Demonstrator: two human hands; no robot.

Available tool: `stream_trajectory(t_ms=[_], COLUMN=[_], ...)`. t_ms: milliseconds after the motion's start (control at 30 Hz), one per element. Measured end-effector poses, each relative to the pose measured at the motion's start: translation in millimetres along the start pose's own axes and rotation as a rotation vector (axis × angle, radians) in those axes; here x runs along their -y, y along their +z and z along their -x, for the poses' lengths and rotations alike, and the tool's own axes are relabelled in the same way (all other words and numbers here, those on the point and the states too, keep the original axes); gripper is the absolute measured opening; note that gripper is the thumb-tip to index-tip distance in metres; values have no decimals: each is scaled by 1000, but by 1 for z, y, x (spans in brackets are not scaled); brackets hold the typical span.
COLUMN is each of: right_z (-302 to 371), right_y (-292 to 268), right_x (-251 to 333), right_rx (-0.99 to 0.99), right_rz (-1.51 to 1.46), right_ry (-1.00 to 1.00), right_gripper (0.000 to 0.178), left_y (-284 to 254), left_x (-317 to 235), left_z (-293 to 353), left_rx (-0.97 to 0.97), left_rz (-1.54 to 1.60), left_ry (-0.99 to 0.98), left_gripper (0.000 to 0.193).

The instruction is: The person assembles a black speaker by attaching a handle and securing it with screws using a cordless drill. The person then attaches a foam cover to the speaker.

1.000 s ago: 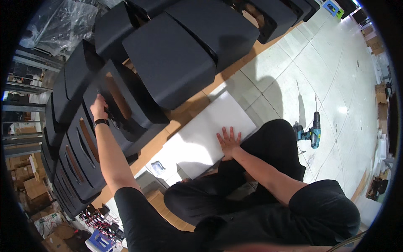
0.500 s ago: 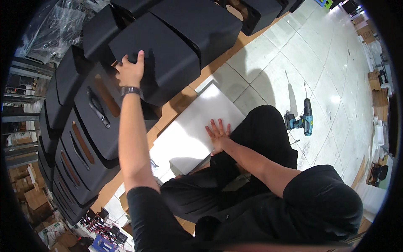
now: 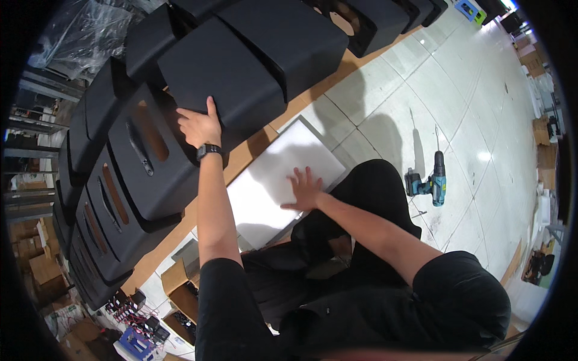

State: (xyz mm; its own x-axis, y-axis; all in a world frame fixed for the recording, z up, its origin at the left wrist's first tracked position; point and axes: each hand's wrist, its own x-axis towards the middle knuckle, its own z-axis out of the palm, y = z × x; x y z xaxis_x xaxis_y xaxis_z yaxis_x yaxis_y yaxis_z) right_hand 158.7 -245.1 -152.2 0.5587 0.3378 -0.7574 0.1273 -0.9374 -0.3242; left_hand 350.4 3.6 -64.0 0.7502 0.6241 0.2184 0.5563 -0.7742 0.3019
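My left hand (image 3: 201, 125) rests against the near end of a black box-shaped cabinet (image 3: 223, 72), thumb and fingers spread. A dark watch (image 3: 209, 150) is on that wrist. Beside this cabinet, a black cabinet with a strap handle (image 3: 139, 147) shows a long brown slot. My right hand (image 3: 305, 191) lies open, palm down, with spread fingers on a white foam-like sheet (image 3: 265, 171). The sheet lies over a flat panel, whose grey edge shows at the top; what lies under it is hidden.
More black cabinets (image 3: 289, 36) stand in rows on brown cardboard (image 3: 159, 253). A teal cordless drill (image 3: 438, 177) is on the tiled floor to the right. At lower left are an open carton (image 3: 180, 283), small wired parts (image 3: 135, 310) and a blue holder (image 3: 135, 343).
My left hand has slid toward me along the cabinet end. My right hand has shifted slightly left on the sheet. An open carton has come into fuller view at lower left.
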Motion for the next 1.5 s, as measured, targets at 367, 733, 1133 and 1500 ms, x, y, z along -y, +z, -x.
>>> stream_trajectory(t_ms=[367,733,1133,1500], right_z=[-64,-56,-27,-8], right_y=[-244,-167,-82,-78], right_x=[46,-13,-90,-79], right_rx=[-930,-1033,-765,-737], right_rz=[-628,-850,-746,-577], right_ry=[-98,-308,-447,-345], right_gripper=[97,71,62,80], left_y=[8,-1,-62,-190], left_x=[24,28,52,-66], left_z=[19,105,183,7], left_rx=[-114,-263,-219,-167], left_rz=[7,73,164,19], left_ry=[130,231,335,554], left_gripper=[71,69,85,90])
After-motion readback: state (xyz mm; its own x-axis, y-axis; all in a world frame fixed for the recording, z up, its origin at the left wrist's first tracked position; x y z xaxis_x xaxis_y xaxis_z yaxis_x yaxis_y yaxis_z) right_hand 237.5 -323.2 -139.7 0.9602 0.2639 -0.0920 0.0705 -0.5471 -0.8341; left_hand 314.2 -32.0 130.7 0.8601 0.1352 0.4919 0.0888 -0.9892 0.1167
